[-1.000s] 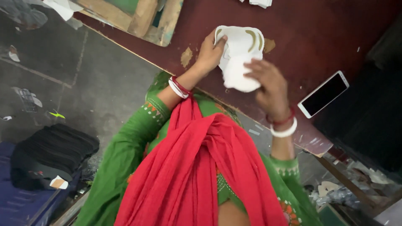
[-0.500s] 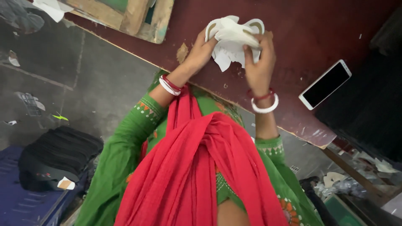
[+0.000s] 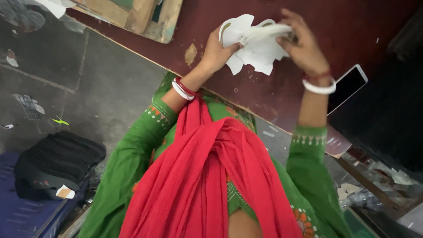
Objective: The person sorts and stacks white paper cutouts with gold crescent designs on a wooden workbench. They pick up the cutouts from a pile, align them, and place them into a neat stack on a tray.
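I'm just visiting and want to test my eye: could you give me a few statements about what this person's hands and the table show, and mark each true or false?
1. Both hands hold white cut-out pieces above the dark red table. True.
2. The left hand rests on the phone. False: it grips the white pieces; the phone lies untouched near the right wrist.
3. The right hand grips the pieces from the other side. True.
4. The stack of black pieces sits on the table. False: it lies on a blue surface off to the person's left.
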